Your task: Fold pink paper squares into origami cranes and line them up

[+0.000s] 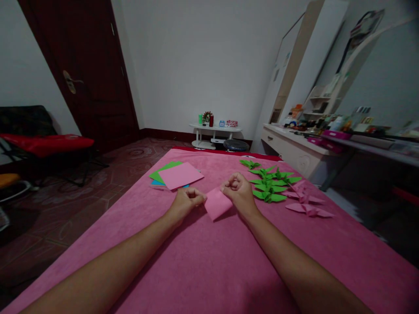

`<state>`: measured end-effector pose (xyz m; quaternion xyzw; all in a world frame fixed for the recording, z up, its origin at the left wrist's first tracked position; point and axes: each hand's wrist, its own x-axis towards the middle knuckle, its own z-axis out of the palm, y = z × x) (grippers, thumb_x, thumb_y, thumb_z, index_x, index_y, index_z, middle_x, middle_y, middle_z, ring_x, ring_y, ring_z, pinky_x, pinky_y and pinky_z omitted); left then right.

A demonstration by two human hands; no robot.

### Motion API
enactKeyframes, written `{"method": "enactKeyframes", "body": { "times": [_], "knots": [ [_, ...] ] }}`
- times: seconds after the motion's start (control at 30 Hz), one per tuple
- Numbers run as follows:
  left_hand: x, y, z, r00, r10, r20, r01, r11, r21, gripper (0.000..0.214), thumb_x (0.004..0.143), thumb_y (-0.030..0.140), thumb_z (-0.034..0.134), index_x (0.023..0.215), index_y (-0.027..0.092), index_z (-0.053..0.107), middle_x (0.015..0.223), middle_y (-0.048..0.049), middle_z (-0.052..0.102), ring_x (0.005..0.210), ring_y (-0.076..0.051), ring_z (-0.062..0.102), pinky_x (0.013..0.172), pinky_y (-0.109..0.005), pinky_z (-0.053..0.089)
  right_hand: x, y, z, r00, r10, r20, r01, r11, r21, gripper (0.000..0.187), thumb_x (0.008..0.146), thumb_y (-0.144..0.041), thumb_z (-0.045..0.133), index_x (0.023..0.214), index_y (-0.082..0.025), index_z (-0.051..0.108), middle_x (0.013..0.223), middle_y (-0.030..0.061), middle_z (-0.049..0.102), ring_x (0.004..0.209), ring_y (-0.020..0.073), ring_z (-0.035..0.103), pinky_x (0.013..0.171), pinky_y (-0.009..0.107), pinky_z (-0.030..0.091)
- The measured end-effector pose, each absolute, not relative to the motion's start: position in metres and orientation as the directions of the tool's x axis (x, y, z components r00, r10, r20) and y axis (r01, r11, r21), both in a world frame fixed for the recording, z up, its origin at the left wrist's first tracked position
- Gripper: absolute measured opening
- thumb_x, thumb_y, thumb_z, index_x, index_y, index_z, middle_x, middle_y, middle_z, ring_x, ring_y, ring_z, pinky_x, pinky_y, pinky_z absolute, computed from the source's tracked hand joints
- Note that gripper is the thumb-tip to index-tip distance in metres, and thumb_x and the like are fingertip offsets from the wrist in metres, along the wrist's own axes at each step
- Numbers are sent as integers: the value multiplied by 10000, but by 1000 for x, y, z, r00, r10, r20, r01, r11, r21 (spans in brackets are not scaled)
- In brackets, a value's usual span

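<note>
A small pink piece of folded origami paper (217, 205) is held between my two hands, one corner pointing toward me. My left hand (187, 201) pinches its left corner between thumb and fingers. At the upper right edge, my right hand (240, 192) grips it the same way, fingers curled. Beyond my left hand lies a stack of square sheets, with a pink sheet (181, 175) on top and green (158, 172) and blue ones showing beneath. To the right of my right hand sit several green folded paper cranes (269, 190) and a few pink paper cranes (309, 209).
Pink cloth (196, 270) covers the surface under my hands. Farther off, a low white table (214, 127) stands against the wall. A cluttered dresser (294, 144) is on the right. On the left are a red-seated chair (49, 144) and a dark door (85, 78).
</note>
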<state>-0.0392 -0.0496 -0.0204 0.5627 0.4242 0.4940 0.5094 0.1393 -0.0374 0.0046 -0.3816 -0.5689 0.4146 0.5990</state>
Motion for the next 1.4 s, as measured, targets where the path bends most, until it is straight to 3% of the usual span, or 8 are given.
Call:
{"method": "enactKeyframes", "body": {
  "times": [0.1,0.23,0.37,0.63,0.77,1.0,1.27,1.4],
  "knots": [
    [-38,-50,-23,270,955,125,41,-142,989,221,625,270,701,733,105,601,489,26,548,424,-91,507,468,-205,405,149,-32,6,-130,955,268,-38,265,-964,276,540,-110,630,711,-191,428,573,-74,516,470,69,461,465,179,340],
    [-34,-58,-21,405,899,164,71,-210,975,416,677,238,654,1071,124,581,498,55,523,438,-95,532,467,-191,396,156,-28,-1,-193,963,190,-15,190,-982,273,505,-73,595,697,-188,438,506,-94,474,426,60,414,439,178,311],
    [-32,-60,-15,413,910,45,193,-135,972,385,703,238,619,1049,71,637,483,20,538,413,-69,475,427,-172,319,156,-22,-10,-166,978,129,16,133,-991,301,480,-74,591,705,-196,432,474,-102,462,401,71,407,421,188,302],
    [-37,-39,-19,265,949,-168,133,137,982,335,652,182,603,960,72,679,442,20,528,375,-62,410,422,-193,324,149,-5,-13,13,998,66,267,60,-962,261,445,-60,598,650,-176,484,490,-86,466,424,75,419,418,192,292],
    [-35,-29,-27,224,974,-30,406,-65,912,270,626,121,565,849,114,717,543,-8,613,453,-80,473,472,-200,360,149,1,-23,45,994,98,461,66,-885,222,461,-73,619,638,-169,528,516,-68,505,472,90,469,449,195,317],
    [-27,-33,-27,240,957,163,756,-290,586,274,641,153,525,797,215,741,688,-36,699,595,-158,581,527,-236,370,152,0,-31,25,991,132,735,71,-674,224,509,-113,642,712,-201,605,592,-36,584,538,110,512,484,202,321],
    [-28,-40,-25,223,954,198,836,-292,465,248,678,171,552,824,248,737,775,-39,689,686,-175,576,615,-256,396,146,-8,-24,-25,983,184,872,111,-477,179,569,-119,606,705,-232,632,689,-9,639,588,121,534,496,215,297],
    [-32,-35,-30,361,850,383,739,-511,438,226,696,153,582,846,239,727,935,-55,614,879,-187,538,770,-294,416,143,-9,-24,-22,981,191,888,107,-447,172,593,-120,589,703,-244,636,694,-4,646,616,132,541,514,222,303]
  ]
}}
